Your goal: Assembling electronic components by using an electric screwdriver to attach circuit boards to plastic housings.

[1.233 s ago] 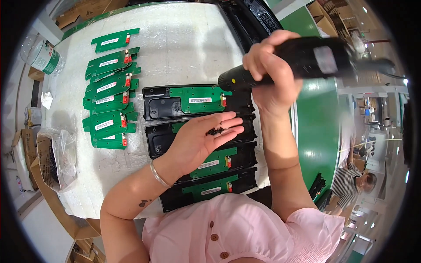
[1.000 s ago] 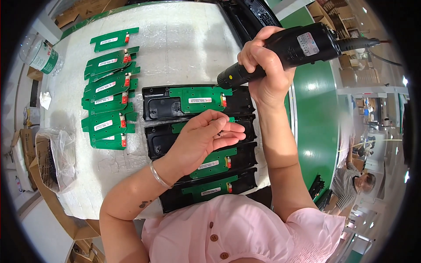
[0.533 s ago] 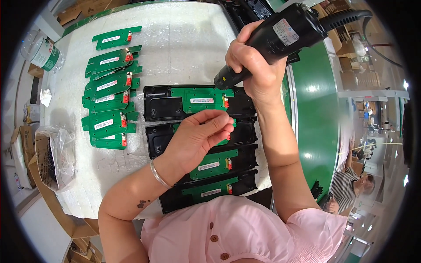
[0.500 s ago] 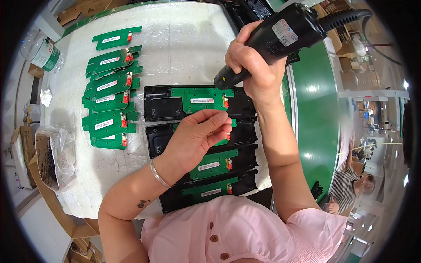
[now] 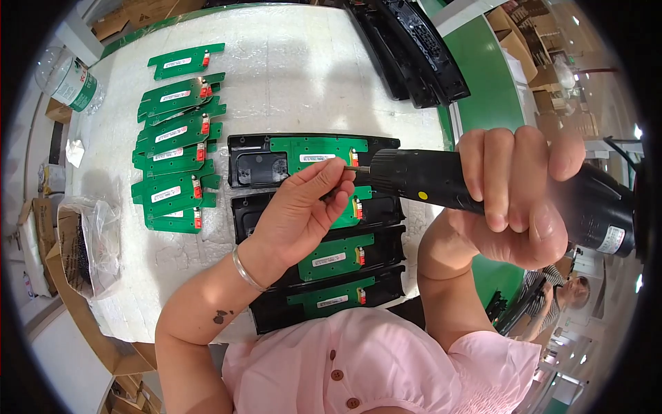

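Observation:
My right hand (image 5: 514,196) is wrapped round a black electric screwdriver (image 5: 417,181), which lies nearly level with its bit pointing left. The bit's tip meets the pinched thumb and forefinger of my left hand (image 5: 300,207); whatever small thing they hold is hidden. Under the fingers, the farthest black plastic housing (image 5: 241,148) carries a green circuit board (image 5: 286,145) with a white label and a red connector. Nearer to me lie several like housings in a column, each with a green board (image 5: 314,268); my left hand partly covers the second one.
Overlapping loose circuit boards (image 5: 165,134) form a column on the white foam-topped table (image 5: 276,76). Black housings (image 5: 407,55) are piled at the far right. A plastic bottle (image 5: 72,83) and a bag-lined box (image 5: 93,248) stand left. A person in stripes (image 5: 538,303) sits at right.
The screwdriver has swung from above the farthest board, tilted down, to nearly level at right, its bit now at my left fingertips. My left hand has shifted slightly left and up.

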`<state>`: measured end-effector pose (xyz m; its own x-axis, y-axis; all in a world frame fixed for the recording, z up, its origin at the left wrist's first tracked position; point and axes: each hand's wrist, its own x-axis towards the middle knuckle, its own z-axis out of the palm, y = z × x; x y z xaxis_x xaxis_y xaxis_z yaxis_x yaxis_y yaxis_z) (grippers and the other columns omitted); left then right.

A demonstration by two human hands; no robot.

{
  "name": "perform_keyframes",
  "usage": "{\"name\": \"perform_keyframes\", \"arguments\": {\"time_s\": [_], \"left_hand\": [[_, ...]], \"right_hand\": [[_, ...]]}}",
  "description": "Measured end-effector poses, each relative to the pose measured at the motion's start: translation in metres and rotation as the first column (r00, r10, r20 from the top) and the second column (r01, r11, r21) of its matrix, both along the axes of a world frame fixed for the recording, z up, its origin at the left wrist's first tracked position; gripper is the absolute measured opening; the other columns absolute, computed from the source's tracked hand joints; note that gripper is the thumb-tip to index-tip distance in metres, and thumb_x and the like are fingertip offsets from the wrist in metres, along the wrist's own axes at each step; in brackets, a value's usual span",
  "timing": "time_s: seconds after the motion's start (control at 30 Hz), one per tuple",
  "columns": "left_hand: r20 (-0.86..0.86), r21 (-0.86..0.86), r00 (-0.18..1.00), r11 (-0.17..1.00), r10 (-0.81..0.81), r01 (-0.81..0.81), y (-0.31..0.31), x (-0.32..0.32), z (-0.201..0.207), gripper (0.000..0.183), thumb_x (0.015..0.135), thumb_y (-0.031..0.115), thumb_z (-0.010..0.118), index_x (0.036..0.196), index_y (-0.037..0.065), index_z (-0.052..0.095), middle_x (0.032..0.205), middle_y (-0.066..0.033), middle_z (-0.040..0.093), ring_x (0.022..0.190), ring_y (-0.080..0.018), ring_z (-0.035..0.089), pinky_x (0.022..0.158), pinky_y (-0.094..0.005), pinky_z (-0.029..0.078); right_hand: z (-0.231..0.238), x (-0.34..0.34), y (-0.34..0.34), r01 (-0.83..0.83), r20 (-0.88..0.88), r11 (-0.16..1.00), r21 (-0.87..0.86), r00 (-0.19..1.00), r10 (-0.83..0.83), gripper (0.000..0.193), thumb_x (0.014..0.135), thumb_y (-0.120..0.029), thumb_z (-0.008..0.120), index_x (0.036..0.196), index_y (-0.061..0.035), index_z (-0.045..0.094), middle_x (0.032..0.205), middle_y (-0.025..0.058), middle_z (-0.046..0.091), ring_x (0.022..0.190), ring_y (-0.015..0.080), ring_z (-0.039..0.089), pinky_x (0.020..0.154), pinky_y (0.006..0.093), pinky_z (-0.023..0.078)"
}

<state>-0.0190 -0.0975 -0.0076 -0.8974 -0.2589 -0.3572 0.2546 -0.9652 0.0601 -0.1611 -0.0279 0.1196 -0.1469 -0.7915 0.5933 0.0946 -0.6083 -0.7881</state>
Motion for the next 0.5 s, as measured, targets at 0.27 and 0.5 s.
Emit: {"name": "perform_keyframes", "arguments": {"time_s": [0.27,0.5], "left_hand": [[-0.147,0.036,0.988,0.998,-0.044,0.050,0.002,0.004,-0.008,0.027,0.084,0.026,0.059,0.093,0.000,0.058,0.089,-0.0072,0.059,0.080,-0.0125,0.058,0.071,-0.0201,0.051],[0.070,-0.183,0.993,0.978,-0.092,0.103,0.007,0.022,0.009,0.037,0.093,0.019,0.042,0.113,-0.012,0.044,0.110,-0.0235,0.052,0.103,-0.0299,0.053,0.095,-0.0344,0.042]], "right_hand": [[-0.013,0.001,-0.011,-0.071,0.015,0.995,-0.076,0.997,0.072,0.029,0.069,-0.004,0.050,0.097,-0.0083,0.042,0.058,-0.0087,0.044,0.050,0.0039,0.045,0.053,0.0201,0.034],[-0.057,0.009,-0.056,0.297,0.020,0.929,0.219,0.951,-0.309,0.021,0.069,-0.004,0.049,0.090,-0.0022,0.045,0.060,0.0033,0.043,0.046,0.0109,0.038,0.049,0.0284,0.035]]}}
